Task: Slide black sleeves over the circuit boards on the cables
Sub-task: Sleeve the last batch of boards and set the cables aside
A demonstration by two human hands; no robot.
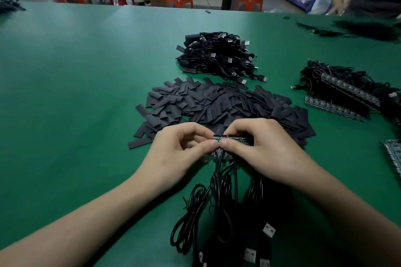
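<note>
- Sleeves (217,104): 1 loose pile of flat black pieces, too many to count, on the green table (76,93), just behind both hands.
- Left hand (184,147): fingers curled, thumb and forefinger pinching the left end of the board strip (235,139).
- Far heap (217,56): 1 mound of black cables with sleeves on them, behind the sleeve pile and apart from the hands.
- Cables (217,201): 1 black bundle running from the board strip toward the viewer, between the 2 forearms. At least 4 USB plugs (269,230) show at its near end.
- Board strip: 1 row of joined boards, held level between the 2 hands, in front of the sleeve pile.
- Right hand (260,147): fingers curled over the strip's right part, thumb on its front, thumb tip just beside the left thumb tip.
- Right heap (347,93): 1 tangle of cables with 2 more board strips, well apart from the hands.
- Edge strip (392,154): 1 further strip, cut off by the right edge.
</note>
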